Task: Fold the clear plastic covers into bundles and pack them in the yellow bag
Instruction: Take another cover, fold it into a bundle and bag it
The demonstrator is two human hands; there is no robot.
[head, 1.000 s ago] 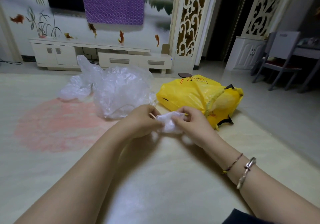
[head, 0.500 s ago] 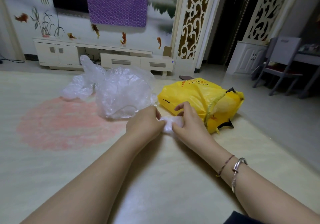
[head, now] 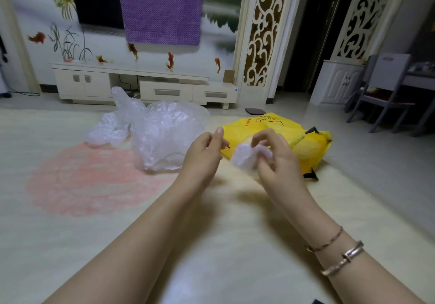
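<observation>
— Changed since half a second back?

— Parted. Left hand [head: 202,155] now off the small folded bundle of clear plastic [head: 247,156], drawn away to the left, fingers loosely curled, index raised, gripping nothing that can be made out. Before, pressed against the bundle together with the other hand, low near the pale patterned rug [head: 117,233].

— And the right?

— Right hand [head: 280,160] alone with the bundle now, fingers curled round it, thumb and fingertips pinching its top. Lifted higher than before, up in front of the crinkled yellow plastic bag with black handles [head: 313,143].

— Where exactly, the bundle?

— In the air, clear of the rug, just at the near left side of the yellow bag. Touching the bag or not: cannot tell, blurred by motion.

— The rest of the covers?

— Unmoved. Loose heap of crumpled clear plastic covers [head: 160,134] on the rug, left of the yellow bag, behind the left hand.

— Any writing?

— Red characters and dark strokes printed on top of the yellow bag, too small and creased to read. Nothing legible elsewhere.

— Worn on the right wrist?

— Thin beaded cord bracelet [head: 327,240] and silver metal bangle [head: 343,260], side by side.
</observation>
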